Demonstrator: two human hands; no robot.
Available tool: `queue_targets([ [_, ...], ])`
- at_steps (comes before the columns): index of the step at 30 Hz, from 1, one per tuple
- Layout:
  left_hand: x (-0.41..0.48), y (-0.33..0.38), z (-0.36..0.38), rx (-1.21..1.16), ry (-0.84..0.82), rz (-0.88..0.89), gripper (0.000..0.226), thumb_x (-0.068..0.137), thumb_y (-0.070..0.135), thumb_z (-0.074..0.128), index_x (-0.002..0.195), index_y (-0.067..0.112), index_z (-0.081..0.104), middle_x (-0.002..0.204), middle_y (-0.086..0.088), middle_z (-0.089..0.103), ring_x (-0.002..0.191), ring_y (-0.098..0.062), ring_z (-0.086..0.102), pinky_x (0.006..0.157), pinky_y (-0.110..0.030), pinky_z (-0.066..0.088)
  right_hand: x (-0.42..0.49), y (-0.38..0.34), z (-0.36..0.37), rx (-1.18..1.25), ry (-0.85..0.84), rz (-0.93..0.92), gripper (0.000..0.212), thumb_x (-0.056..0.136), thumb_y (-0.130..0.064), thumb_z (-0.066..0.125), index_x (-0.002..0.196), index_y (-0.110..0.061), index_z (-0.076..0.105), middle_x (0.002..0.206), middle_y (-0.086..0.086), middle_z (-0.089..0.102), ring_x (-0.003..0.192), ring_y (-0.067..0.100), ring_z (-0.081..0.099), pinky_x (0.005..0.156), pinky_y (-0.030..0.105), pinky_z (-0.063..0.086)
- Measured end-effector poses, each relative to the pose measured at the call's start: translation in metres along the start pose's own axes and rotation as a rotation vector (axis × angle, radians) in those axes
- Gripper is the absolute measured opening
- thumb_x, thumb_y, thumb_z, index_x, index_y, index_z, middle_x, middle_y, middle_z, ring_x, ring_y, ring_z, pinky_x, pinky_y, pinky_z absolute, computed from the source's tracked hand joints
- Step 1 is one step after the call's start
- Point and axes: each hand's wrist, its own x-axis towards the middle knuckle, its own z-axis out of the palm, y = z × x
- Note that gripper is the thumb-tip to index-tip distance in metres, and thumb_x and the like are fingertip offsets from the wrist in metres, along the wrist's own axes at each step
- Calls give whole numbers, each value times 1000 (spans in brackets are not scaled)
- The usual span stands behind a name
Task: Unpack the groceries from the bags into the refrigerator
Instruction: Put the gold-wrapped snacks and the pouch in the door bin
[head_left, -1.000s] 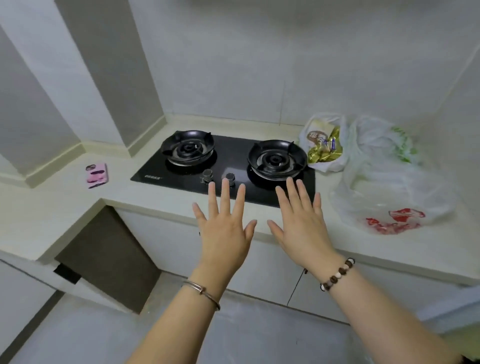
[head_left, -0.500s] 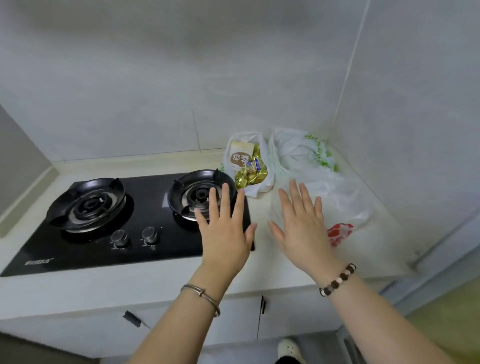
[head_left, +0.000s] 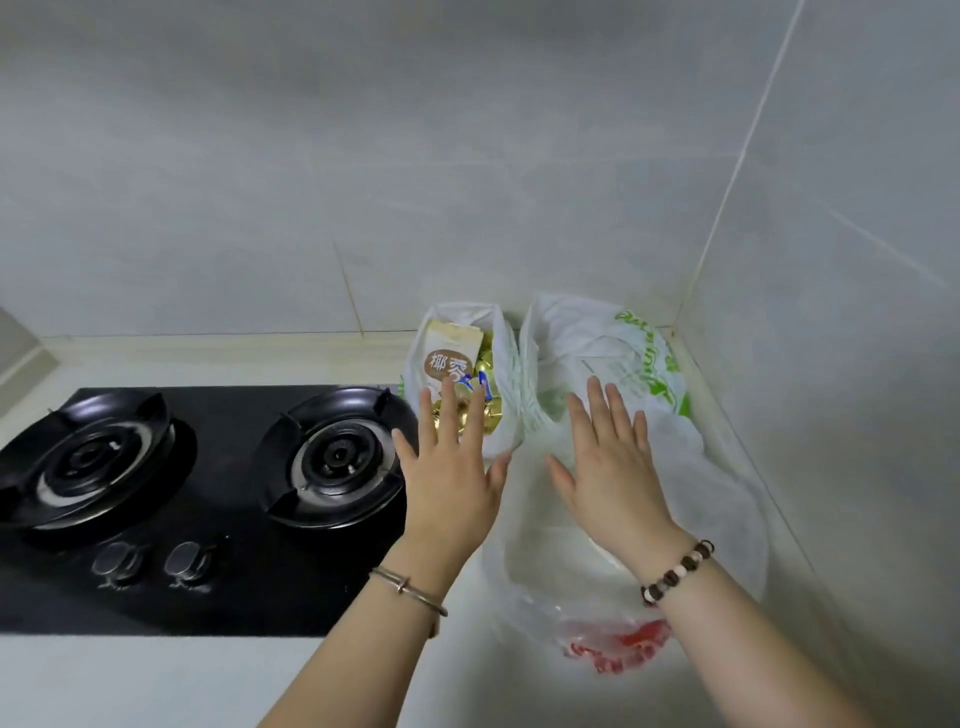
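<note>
Pale kitchen surface (head_left: 156, 686) in a tiled corner, with a black two-burner gas hob (head_left: 239, 597) set into it on the left. Groceries sit bagged in the back right corner. Small white bag (head_left: 511, 400), mouth open, holds a cream packet (head_left: 449, 358) with a brown label and some gold-wrapped items (head_left: 491, 415). Just beside it on the right is a bigger white bag with green print (head_left: 623, 353), slumped toward the near edge. A clear bag with red print (head_left: 618, 649) lies at its near end.

Both forearms reach forward from the bottom edge, palms down, backs of the hands to camera. Left hand (head_left: 449, 483): fingers straight and spread, thumb out, fingertips over the small bag's contents, just right of the right burner. Right hand (head_left: 610, 478): same flat spread pose, over the bigger bag. Neither hand grips anything. Whether they touch the bags, can't tell from this angle. Metal bangle (head_left: 410, 592) on the left wrist, bead bracelet (head_left: 678, 571) on the right.
</note>
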Motion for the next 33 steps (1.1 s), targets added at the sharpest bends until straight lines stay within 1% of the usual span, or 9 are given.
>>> queue_targets([
  [4, 16, -16, 14, -16, -18, -60, 69, 91, 55, 26, 151, 27, 7, 159, -7, 1, 146, -32, -2, 110, -64, 12, 25, 1, 17, 24, -83, -34, 67, 95, -46, 34, 150, -13, 15, 158, 11, 2, 146, 26, -3, 116, 44, 0],
  [9, 37, -40, 26, -40, -106, -70, 70, 96, 49, 35, 151, 26, -3, 159, -5, -10, 145, -29, -11, 113, -55, 6, 57, -7, 35, 99, -152, -78, 68, 96, -43, 39, 151, -17, 8, 159, 7, -3, 146, 22, -7, 116, 40, -1],
  [13, 61, -64, 42, -30, -201, -94, 71, 96, 44, 39, 151, 22, 0, 159, -5, 1, 146, -27, -5, 114, -52, 11, 87, -17, 49, 153, -211, -134, 69, 95, -39, 43, 150, -17, 9, 159, 4, -4, 146, 18, -6, 118, 38, 2],
  [16, 83, -80, 58, -59, -258, -123, 67, 96, 42, 40, 151, 19, 8, 158, -3, 11, 146, -27, 0, 114, -52, 12, 114, -27, 63, 143, -221, -194, 69, 94, -41, 47, 150, -14, 16, 158, 4, 6, 146, 18, 2, 119, 37, 9],
  [18, 98, -86, 69, -58, -264, -120, 62, 97, 40, 40, 149, 18, 15, 156, -2, 19, 145, -29, 4, 114, -53, 11, 131, -31, 74, 107, -210, -242, 66, 91, -39, 53, 145, -12, 29, 154, 6, 25, 143, 20, 17, 117, 31, 12],
  [23, 125, -92, 98, -10, -302, -81, 58, 95, 34, 42, 147, 16, 23, 150, -2, 33, 145, -27, 7, 113, -52, 9, 155, -37, 107, -111, -242, -340, 50, 82, -36, 66, 124, -12, 55, 117, 6, 59, 114, 26, 51, 102, 35, 34],
  [25, 131, -94, 109, 23, -352, -76, 61, 94, 35, 43, 147, 14, 21, 151, -4, 29, 145, -27, 5, 113, -53, 7, 159, -38, 117, -203, -237, -351, 44, 81, -38, 67, 114, -12, 58, 109, 7, 62, 107, 27, 54, 96, 37, 39],
  [29, 136, -100, 122, 119, -415, -82, 65, 92, 32, 46, 147, 14, 17, 150, -5, 30, 145, -29, 4, 112, -57, 7, 164, -41, 128, -349, -284, -321, 41, 88, -40, 58, 118, -13, 52, 119, 8, 55, 114, 27, 47, 100, 37, 35],
  [33, 136, -103, 132, 148, -390, -99, 71, 88, 26, 48, 148, 15, 12, 138, -5, 48, 142, -28, 12, 110, -59, 8, 167, -48, 136, -431, -317, -222, 29, 89, -17, 52, 117, -13, 51, 118, 8, 56, 110, 28, 50, 95, 38, 37],
])
